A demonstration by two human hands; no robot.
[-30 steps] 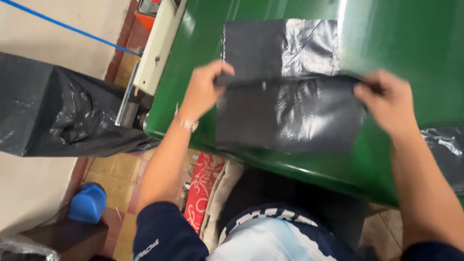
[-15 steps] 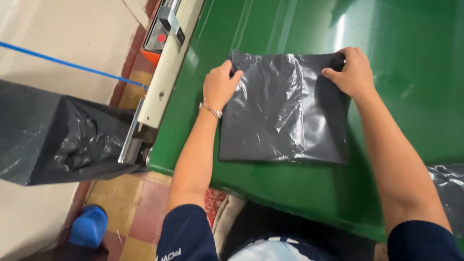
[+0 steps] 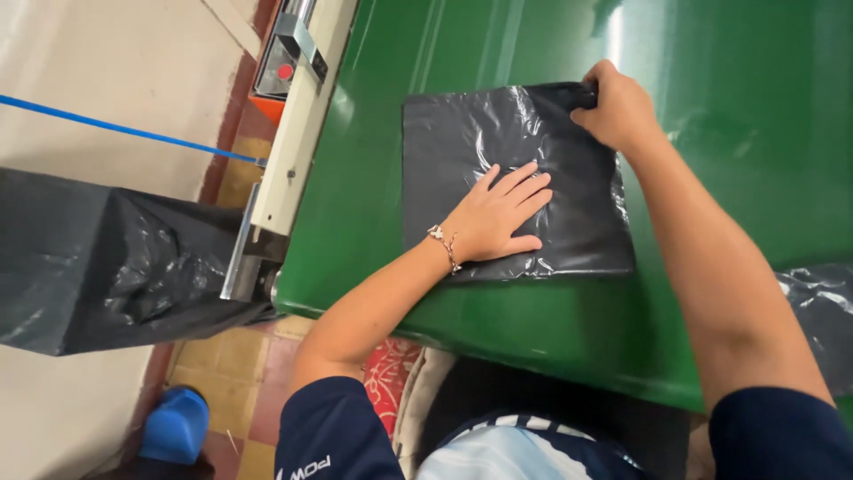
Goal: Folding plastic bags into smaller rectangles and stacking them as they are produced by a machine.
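Observation:
A folded black plastic bag (image 3: 462, 142) lies flat on the green table (image 3: 373, 196). My left hand (image 3: 499, 216) rests palm down on the bag's lower middle, fingers spread and pointing right. My right hand (image 3: 618, 108) pinches the bag's top right corner between thumb and fingers. A thin bracelet circles my left wrist.
A cream machine bar with a red button box (image 3: 289, 67) runs along the table's left edge. A wide black plastic sheet (image 3: 107, 267) hangs from it at the left. More black plastic (image 3: 822, 307) lies at the right edge. A blue object (image 3: 176, 425) sits on the tiled floor.
The bag was folded over on itself, then pressed at both top corners. Now my left hand has slid down onto the bag's middle while my right stays at the top right corner.

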